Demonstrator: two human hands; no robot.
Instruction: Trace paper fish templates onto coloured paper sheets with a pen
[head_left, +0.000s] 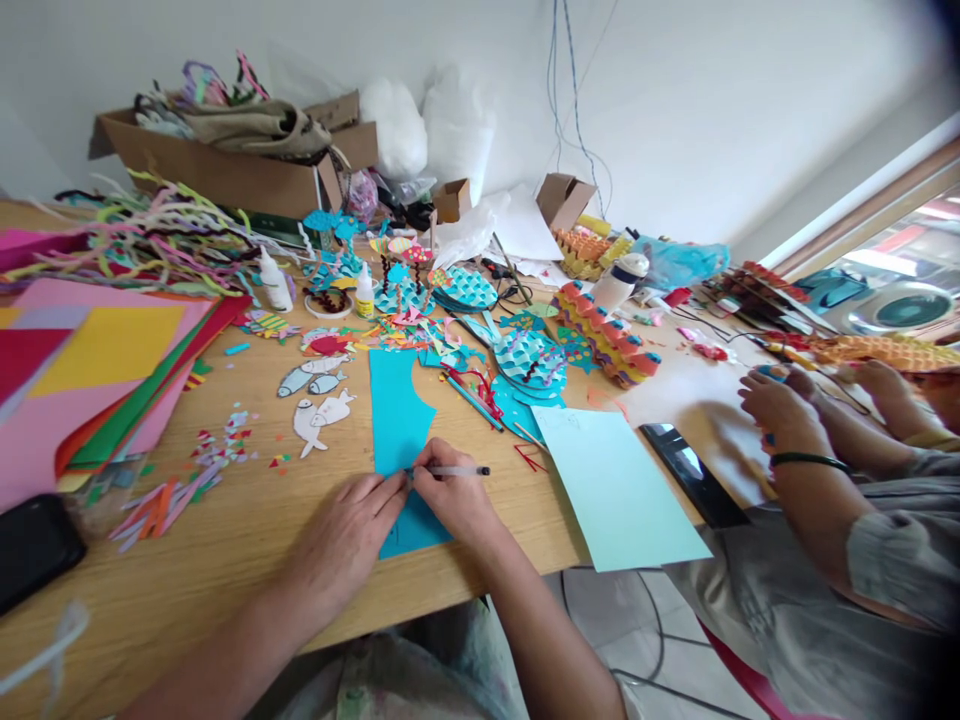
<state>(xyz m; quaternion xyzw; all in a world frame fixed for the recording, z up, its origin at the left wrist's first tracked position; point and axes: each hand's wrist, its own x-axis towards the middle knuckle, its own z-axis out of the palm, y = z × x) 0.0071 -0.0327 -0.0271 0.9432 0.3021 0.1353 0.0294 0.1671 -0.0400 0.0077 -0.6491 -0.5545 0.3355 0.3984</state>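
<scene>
A sheet of bright blue paper (395, 410), with a curved cut in its right edge, lies on the wooden table in front of me. My right hand (459, 500) grips a pen (466, 471), its tip down at the paper. Flat across the sheet's left edge rests my left hand (358, 520), fingers stretched out and close to the pen tip. Paper fish outlines (319, 420) lie beyond my left hand. Between the hands and the table's front edge, the paper's lower part shows a faint drawn line.
At right, a co-worker's hands (784, 405) work near a dark phone-like slab (694, 475). A pale green sheet (619, 490) overhangs the front edge. Coloured paper (112, 350), glue bottles (274, 282), paper scraps (225, 440) and a cardboard box (210, 170) lie around.
</scene>
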